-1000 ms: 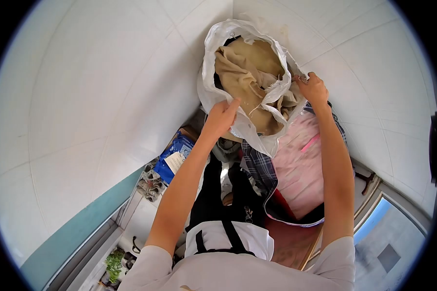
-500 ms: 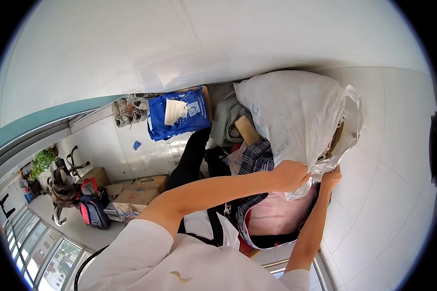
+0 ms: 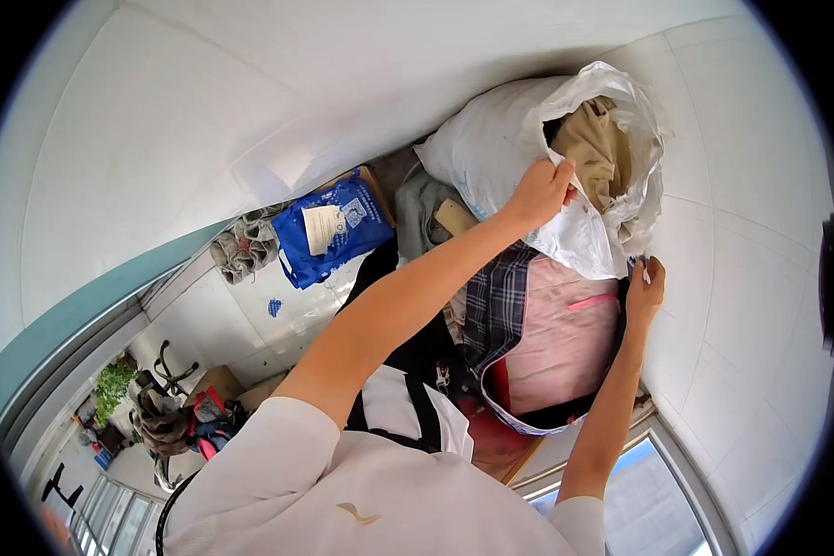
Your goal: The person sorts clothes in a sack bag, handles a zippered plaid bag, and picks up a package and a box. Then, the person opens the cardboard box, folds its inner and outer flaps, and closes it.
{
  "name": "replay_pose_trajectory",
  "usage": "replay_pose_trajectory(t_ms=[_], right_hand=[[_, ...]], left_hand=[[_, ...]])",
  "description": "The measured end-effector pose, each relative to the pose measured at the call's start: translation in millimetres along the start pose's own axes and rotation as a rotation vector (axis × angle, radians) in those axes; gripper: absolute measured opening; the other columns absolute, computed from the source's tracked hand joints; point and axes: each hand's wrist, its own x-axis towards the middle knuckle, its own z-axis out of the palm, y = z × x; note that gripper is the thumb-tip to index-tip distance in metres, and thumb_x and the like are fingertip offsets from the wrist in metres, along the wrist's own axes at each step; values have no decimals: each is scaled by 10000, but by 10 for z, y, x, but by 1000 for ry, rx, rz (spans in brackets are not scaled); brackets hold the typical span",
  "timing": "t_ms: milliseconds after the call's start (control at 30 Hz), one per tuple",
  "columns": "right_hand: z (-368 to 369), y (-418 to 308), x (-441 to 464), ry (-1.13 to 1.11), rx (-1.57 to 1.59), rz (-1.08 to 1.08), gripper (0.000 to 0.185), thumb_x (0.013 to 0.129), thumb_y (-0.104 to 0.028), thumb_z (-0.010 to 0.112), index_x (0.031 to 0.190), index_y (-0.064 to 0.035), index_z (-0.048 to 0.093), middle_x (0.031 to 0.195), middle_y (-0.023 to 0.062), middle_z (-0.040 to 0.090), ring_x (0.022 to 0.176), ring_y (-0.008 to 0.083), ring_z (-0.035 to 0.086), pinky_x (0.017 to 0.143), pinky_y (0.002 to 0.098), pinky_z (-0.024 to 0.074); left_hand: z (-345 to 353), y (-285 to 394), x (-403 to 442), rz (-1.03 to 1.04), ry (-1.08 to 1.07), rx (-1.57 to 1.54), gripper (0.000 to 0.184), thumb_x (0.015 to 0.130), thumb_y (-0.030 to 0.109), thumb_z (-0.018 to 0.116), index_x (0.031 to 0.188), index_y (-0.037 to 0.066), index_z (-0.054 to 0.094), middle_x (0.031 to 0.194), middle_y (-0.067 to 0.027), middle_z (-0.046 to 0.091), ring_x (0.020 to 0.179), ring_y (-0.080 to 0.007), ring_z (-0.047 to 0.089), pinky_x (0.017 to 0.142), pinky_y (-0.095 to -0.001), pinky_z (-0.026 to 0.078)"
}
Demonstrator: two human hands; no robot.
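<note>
While the left hand (image 3: pixel 539 193) grips the rim of a white sack (image 3: pixel 486 130) in the head view, its fingers closed on the plastic, the right hand (image 3: pixel 647 291) is narrow, fingertips drawn together just beside the lower end of the same rim; whether they pinch the sack or something else, one cannot tell. Half a second ago the two hands were close together and the mouth was turned away from the wearer; now they are farther apart and the mouth faces the camera more, so the contents are in plain sight and look easier to get at. The sack lies tilted beyond the left hand, against the wall (image 3: pixel 343 83), its full body bulging and its thin, wrinkled rim standing ragged around the opening. Inside is a crumpled tan cloth (image 3: pixel 591 144), with a dark patch near the mouth's left side. Below the hands, between the forearms, a plaid bag (image 3: pixel 493 301) gapes around pink fabric (image 3: pixel 561 347). A blue bag (image 3: pixel 338 227) with a pale label lies on the far side of the left forearm.
</note>
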Motion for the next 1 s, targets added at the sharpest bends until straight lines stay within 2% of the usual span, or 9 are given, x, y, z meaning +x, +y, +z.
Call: replay_pose_trajectory(t_ms=[100, 167, 300, 467, 600, 733, 833, 967, 1000], right_hand=[[-230, 298, -904, 3, 30, 149, 384, 970, -231, 676, 1281, -9, 643, 1280, 189, 688, 1199, 342, 650, 1006, 412, 499], [-366, 699, -1573, 87, -54, 155, 362, 955, -216, 684, 1252, -10, 655, 1245, 198, 693, 1172, 361, 654, 1008, 423, 499], [-751, 1078, -2951, 192, -159, 451, 359, 934, -212, 698, 1222, -1, 659, 1173, 203, 699, 1137, 395, 649, 1009, 456, 495], [-1085, 1396, -3920, 314, -359, 679, 637, 875, -281, 786, 1389, -1, 534, 1331, 254, 597, 1235, 453, 568, 1039, 513, 467], [-1208, 1398, -3600, 304, -393, 696, 760, 852, -342, 813, 1428, 29, 482, 1388, 264, 550, 1285, 449, 530, 1071, 505, 448], [-1067, 1650, -2888, 294, -398, 404, 768, 841, -368, 817, 1414, 27, 494, 1384, 263, 551, 1294, 426, 534, 1069, 501, 451], [-1083, 1723, -2271, 163, -420, 391, 606, 846, -386, 799, 1241, 24, 595, 1261, 242, 628, 1201, 393, 608, 978, 501, 500], [-992, 2184, -1913, -39, -502, 434, 423, 864, -384, 768, 1008, -10, 635, 1010, 192, 722, 948, 377, 715, 789, 504, 558], [-1008, 2243, -1928, 9, -543, 321, 328, 876, -325, 750, 931, -21, 638, 879, 190, 728, 816, 390, 726, 713, 498, 568]], left_hand=[[-50, 74, 96, -105, -139, -32, 394, 1072, 384, 533, 1049, 10, 656, 980, -73, 685, 894, -145, 650, 720, -307, 557], [-66, 294, 21, -155, -303, 43, 330, 1043, 357, 603, 1123, 39, 645, 1076, -60, 662, 958, -161, 645, 791, -330, 561], [-215, 196, -404, -326, -537, 270, 262, 1037, 345, 623, 1055, 87, 665, 1030, -1, 658, 963, -111, 624, 803, -302, 530], [-439, -727, -1246, -770, -722, 575, 281, 1012, 370, 670, 1086, 100, 640, 1025, 2, 654, 945, -101, 643, 792, -292, 554], [-74, -1218, -1910, -970, -832, 729, 597, 969, 553, 676, 1227, 17, 619, 1142, -87, 657, 1035, -182, 667, 801, -362, 600], [444, -1982, -2366, -1149, -822, 808, 939, 890, 746, 635, 1390, -40, 525, 1331, -195, 581, 1236, -356, 624, 943, -476, 586], [851, -2326, -2496, -1205, -680, 845, 952, 879, 724, 668, 1400, -46, 466, 1351, -229, 579, 1193, -343, 639, 974, -499, 566], [964, -2686, -2457, -1092, -566, 996, 809, 897, 591, 698, 1260, -122, 578, 1175, -246, 682, 971, -339, 730, 769, -461, 637], [929, -2735, -2407, -1082, -571, 1055, 733, 919, 539, 684, 1224, -122, 598, 1102, -231, 708, 890, -326, 743, 712, -440, 643]])
